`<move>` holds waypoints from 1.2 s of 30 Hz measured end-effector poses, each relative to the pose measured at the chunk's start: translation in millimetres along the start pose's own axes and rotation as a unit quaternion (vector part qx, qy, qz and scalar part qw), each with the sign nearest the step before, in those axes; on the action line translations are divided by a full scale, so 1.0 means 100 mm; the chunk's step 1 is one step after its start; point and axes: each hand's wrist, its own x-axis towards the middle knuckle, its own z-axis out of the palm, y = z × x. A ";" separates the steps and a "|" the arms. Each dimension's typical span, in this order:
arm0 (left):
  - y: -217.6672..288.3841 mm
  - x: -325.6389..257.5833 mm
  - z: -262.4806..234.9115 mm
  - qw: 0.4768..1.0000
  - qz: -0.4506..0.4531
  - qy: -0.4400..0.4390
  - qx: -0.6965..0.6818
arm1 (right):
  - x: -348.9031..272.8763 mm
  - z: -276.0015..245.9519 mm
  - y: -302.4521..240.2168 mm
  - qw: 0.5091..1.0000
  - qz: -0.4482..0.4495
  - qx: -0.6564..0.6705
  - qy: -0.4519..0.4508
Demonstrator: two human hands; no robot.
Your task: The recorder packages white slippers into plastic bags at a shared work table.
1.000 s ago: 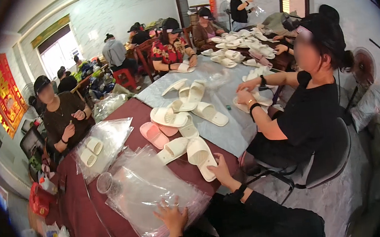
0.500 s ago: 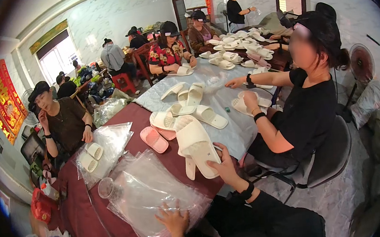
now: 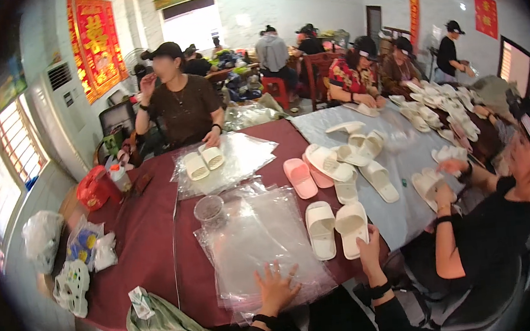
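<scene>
Fingers spread, my left hand [image 3: 278, 288] lies on a stack of clear plastic bags [image 3: 255, 233] at the table's near side. My right hand [image 3: 370, 254] grips the near end of a white slipper [image 3: 351, 224], thumb on top. Close beside it on the left lies another white slipper [image 3: 321, 231], pointing the same way. Beyond these two are a pink slipper [image 3: 299, 178] and several white slippers [image 3: 378, 180], some overlapping. A round clear plastic tub [image 3: 209, 209] rests at the far left corner of the bag stack.
Across the dark red tablecloth [image 3: 138, 241], a person in brown [image 3: 180, 110] stands by more bags with a white slipper pair [image 3: 204, 163] on them. At right, a co-worker in black [image 3: 488, 227] handles slippers. A red container [image 3: 96, 188] stands at the left edge.
My view has swung left, so the scene sits further right. The slipper in my right hand has come down beside another white one. My left hand stays on the bags.
</scene>
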 end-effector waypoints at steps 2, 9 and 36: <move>0.01 -0.01 0.02 1.000 0.010 0.015 0.012 | 0.02 -0.02 0.07 0.997 0.020 -0.068 0.026; 0.00 0.00 0.08 1.000 0.011 0.028 -0.004 | 0.30 -0.06 0.04 0.899 -0.034 -0.428 -0.088; -0.02 -0.04 0.04 0.998 0.016 0.052 -0.036 | 0.57 0.69 0.49 0.837 -0.066 -0.504 -0.202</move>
